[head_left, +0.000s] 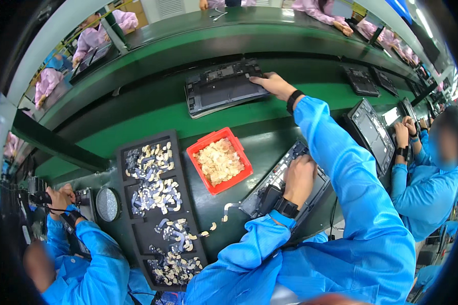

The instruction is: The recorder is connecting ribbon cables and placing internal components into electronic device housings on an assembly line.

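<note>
My right hand (pixel 276 85) grips the right edge of an opened laptop base (pixel 221 87) on the green far strip, its thumb lying on top. This base rests on another flat grey piece. Closer to me, my left hand (pixel 300 175) is curled down over a second laptop base (pixel 259 195), which lies slanted with circuit boards exposed. Its fingertips are hidden, so what they hold does not show. To its left are a red plastic bin (pixel 190 152) of thin yellowish film pieces (pixel 220 160) and a black compartment tray (pixel 180 147) full of small flex cables (pixel 158 195).
Loose flex cables (pixel 225 212) lie between tray and near laptop base. A round metal tin (pixel 107 204) stands left of the tray. Co-workers in blue sit on both sides, one person's hands (pixel 404 129) at the right. More laptop bases (pixel 372 133) lie right. A raised shelf (pixel 188 38) runs behind.
</note>
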`<state>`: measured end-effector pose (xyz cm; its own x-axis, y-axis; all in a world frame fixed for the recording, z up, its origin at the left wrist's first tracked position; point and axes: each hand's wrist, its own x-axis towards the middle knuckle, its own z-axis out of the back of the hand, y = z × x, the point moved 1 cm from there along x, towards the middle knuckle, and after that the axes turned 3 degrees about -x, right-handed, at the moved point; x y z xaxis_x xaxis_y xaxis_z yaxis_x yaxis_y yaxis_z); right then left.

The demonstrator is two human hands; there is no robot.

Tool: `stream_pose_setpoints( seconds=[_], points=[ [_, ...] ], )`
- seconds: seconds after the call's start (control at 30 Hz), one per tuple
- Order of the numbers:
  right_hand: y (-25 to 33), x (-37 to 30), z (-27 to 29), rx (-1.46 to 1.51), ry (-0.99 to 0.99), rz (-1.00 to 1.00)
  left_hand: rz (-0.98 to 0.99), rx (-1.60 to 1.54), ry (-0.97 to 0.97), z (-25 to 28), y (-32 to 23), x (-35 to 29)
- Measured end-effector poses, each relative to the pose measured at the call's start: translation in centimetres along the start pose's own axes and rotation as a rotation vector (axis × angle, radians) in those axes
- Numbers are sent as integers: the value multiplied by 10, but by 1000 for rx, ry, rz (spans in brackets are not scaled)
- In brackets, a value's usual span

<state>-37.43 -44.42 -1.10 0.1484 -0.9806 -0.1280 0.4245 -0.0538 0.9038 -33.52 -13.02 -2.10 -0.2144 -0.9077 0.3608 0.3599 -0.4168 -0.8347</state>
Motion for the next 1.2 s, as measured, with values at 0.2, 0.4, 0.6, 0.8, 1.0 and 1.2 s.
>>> stream_pose_setpoints(
  seconds=[0.2, 0.4, 0.6, 0.8, 1.0, 1.2],
  points=[
    [56, -86, 38, 375, -23, 17, 8, -89, -25, 3, 6, 2],
    [45, -317, 199, 535, -553, 191, -40, -87, -21, 2, 7, 4],
    [-67, -437, 284, 296, -839, 65, -51, -101, 31, 7, 7, 3],
    [-128, -441, 287, -1296, -986, 140, -63, 10, 42, 13, -1, 4],
    [-23, -389, 181, -304, -532, 281, -79, 34, 42, 12, 2, 7],
    [-78, -350, 103, -214, -30, 174, -50, 87, 49, 11, -6, 7]
  ],
)
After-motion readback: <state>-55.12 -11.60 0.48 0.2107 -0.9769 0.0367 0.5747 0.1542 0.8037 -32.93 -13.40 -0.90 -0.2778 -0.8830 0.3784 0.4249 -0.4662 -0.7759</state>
